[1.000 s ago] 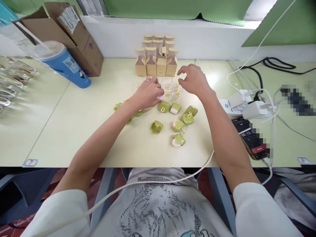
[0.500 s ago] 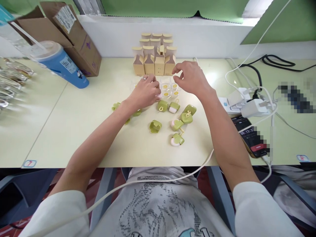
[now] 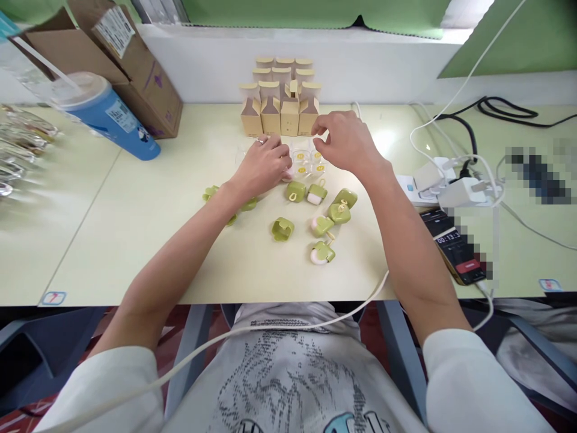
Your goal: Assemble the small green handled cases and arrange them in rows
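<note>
Edging left, right hand (image 3: 345,141), fingers parted, near clear cases (image 3: 302,163); left hand (image 3: 265,161) stays put, grip unclear

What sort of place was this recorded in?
Probably a shared indoor workroom with side-by-side seats, though I can't be sure: the long table has small stickers along its near edge, chairs line that side, and small cardboard boxes stand in rows behind green pieces.

White wall (image 3: 202,69) — green fabric (image 3: 306,13) above
</note>
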The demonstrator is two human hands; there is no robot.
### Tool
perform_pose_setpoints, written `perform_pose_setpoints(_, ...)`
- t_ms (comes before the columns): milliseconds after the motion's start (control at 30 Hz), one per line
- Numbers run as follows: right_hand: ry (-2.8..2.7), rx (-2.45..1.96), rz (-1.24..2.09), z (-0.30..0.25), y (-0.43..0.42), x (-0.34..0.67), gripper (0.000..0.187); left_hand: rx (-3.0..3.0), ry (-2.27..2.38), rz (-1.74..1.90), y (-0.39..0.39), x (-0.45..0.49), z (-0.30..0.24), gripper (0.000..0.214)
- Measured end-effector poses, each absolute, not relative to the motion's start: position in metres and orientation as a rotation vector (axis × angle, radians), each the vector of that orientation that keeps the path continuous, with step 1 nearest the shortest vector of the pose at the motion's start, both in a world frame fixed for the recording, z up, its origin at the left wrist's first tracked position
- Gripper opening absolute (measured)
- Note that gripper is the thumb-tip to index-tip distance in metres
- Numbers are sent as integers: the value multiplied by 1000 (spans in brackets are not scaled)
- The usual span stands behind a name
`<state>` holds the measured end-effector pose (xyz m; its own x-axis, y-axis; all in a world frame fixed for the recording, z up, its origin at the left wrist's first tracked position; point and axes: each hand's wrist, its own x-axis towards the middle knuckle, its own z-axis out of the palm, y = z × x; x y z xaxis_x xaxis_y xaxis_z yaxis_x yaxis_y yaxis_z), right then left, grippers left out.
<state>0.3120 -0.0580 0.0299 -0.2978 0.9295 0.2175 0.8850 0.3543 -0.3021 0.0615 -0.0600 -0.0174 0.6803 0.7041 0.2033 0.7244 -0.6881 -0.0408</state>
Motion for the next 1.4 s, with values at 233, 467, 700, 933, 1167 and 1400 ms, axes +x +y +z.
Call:
perform_pose_setpoints(233, -2349, -1589, 222, 42, -74, 310, 34, -2795, -1119, -351, -60, 61, -21, 30)
perform_pose_setpoints(467, -2767, -1598, 304, 45, -107, 274, 23, -2790, -1313, -401, -70, 57, 10, 41)
perform_pose_setpoints(700, -2809, -1721, 280, 42, -119, 248, 31, -2756, -1473, -755, -88, 42, 47, 42)
perform_pose_setpoints(933, -2556, -1476, 663, 53, -105, 270, 16, -2865, -1561, -1055, -103, 43, 61, 32)
perform_pose_setpoints(1167, -2853, -1609, 569, 48, -123, 254, 38, -2886, -1629, -911, -105, 38, 64, 21)
perform_pose_setpoints(1400, -2944, -1647, 261, 49, -132, 241, 39, -2884, -1645, -988, -103, 32, 67, 16)
